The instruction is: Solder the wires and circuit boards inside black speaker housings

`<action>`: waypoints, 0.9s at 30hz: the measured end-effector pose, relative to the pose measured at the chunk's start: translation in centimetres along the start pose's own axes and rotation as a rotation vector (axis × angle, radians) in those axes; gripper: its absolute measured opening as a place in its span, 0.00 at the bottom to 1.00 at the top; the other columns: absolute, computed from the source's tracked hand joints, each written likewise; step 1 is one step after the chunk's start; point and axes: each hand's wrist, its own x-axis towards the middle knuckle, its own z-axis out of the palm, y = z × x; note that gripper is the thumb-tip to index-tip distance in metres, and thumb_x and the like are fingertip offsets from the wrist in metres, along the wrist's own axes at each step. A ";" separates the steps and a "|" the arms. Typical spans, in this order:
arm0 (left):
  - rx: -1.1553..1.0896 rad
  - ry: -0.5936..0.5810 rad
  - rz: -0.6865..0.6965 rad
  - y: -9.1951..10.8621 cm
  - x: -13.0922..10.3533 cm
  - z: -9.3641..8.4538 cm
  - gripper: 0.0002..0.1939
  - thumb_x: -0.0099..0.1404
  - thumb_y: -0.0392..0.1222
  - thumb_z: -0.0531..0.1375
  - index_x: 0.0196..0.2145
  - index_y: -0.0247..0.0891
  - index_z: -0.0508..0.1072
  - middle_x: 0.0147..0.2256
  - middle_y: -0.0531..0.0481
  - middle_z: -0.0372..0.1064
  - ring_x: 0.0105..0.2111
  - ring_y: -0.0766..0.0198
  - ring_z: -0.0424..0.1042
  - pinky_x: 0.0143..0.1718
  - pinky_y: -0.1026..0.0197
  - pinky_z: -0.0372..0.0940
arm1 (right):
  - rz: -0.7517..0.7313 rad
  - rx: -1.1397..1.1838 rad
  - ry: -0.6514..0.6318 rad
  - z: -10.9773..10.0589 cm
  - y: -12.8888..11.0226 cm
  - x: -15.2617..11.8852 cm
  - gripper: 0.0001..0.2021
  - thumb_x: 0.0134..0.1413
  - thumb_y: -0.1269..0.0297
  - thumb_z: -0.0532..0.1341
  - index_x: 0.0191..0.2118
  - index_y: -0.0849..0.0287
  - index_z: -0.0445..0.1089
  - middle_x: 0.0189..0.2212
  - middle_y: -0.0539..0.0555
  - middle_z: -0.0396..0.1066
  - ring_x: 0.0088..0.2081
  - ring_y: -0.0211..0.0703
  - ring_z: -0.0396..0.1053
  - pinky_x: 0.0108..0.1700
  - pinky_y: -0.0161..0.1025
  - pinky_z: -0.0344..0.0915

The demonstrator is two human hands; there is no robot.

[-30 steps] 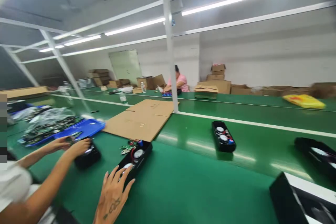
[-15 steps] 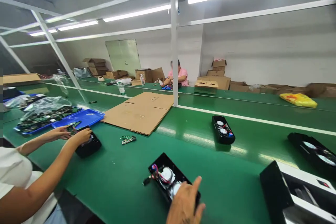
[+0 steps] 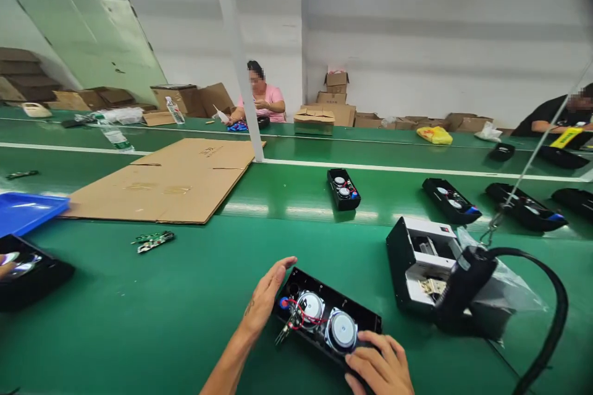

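Observation:
In front of me, a black speaker box (image 3: 319,349) lies open side up on the green table. Two round silver speakers (image 3: 343,328) sit inside it, with red wires and a small circuit board (image 3: 288,328) hanging over its near left edge. My left hand (image 3: 262,305) is at the box's left end, fingers stretched out and thumb near the corner. Bent over the near right edge, beside the right speaker, are the fingers of my right hand (image 3: 382,363), gripping the box; part of the thumb is hidden.
On the right stand a black-and-white machine (image 3: 398,271) and a hanging black tool (image 3: 467,284) with a cable. More speaker boxes (image 3: 343,190) line the belt. A cardboard sheet (image 3: 185,179) and circuit boards (image 3: 155,241) lie left. A co-worker's hand touches another box (image 3: 37,278).
My view has swung right. My left hand has gone from the box's near right part to its left end. My right hand has come into view on the box, which now lies more crosswise.

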 end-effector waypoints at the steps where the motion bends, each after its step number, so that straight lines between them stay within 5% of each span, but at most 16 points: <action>1: -0.009 -0.027 0.004 -0.6 -0.3 0.6 0.39 0.77 0.75 0.46 0.58 0.43 0.81 0.61 0.41 0.78 0.64 0.46 0.75 0.69 0.40 0.69 | -0.015 -0.001 -0.028 -0.5 0.2 0.3 0.13 0.54 0.71 0.71 0.44 0.47 0.79 0.31 0.45 0.85 0.39 0.53 0.86 0.44 0.50 0.79; 8: -0.067 0.004 -0.045 -2.3 -7.3 5.0 0.30 0.82 0.66 0.45 0.60 0.48 0.78 0.74 0.44 0.59 0.75 0.45 0.60 0.73 0.37 0.62 | 0.193 -0.047 0.034 -5.2 1.6 -0.3 0.06 0.64 0.69 0.65 0.42 0.50 0.77 0.34 0.49 0.85 0.40 0.54 0.85 0.50 0.57 0.77; 12: -0.033 -0.011 -0.081 -2.2 -9.8 6.0 0.25 0.83 0.61 0.47 0.62 0.54 0.76 0.77 0.49 0.52 0.76 0.46 0.56 0.73 0.36 0.62 | 0.271 -0.078 0.059 -5.3 0.7 -1.7 0.03 0.62 0.66 0.68 0.39 0.49 0.78 0.41 0.55 0.84 0.42 0.55 0.83 0.45 0.53 0.79; 16: -0.056 -0.031 -0.062 -2.7 -9.6 5.5 0.25 0.82 0.62 0.48 0.60 0.53 0.78 0.77 0.49 0.53 0.77 0.44 0.54 0.75 0.32 0.55 | 0.216 -0.037 0.069 -2.6 -2.3 -1.5 0.07 0.58 0.70 0.69 0.33 0.50 0.74 0.37 0.54 0.82 0.39 0.52 0.82 0.41 0.48 0.78; 21: -0.066 -0.121 -0.015 -3.6 -8.7 3.9 0.28 0.81 0.65 0.49 0.54 0.47 0.82 0.75 0.46 0.56 0.76 0.40 0.55 0.76 0.32 0.52 | 0.168 0.063 0.131 0.3 -5.3 2.9 0.06 0.62 0.73 0.63 0.37 0.53 0.73 0.36 0.52 0.83 0.39 0.48 0.82 0.44 0.46 0.76; 27: -0.044 -0.192 0.001 -2.5 -9.0 3.4 0.26 0.74 0.70 0.58 0.52 0.49 0.83 0.76 0.46 0.52 0.75 0.36 0.57 0.76 0.30 0.52 | 0.497 0.378 0.206 -0.4 -3.7 6.9 0.08 0.71 0.70 0.61 0.47 0.52 0.76 0.42 0.52 0.84 0.45 0.43 0.82 0.51 0.38 0.76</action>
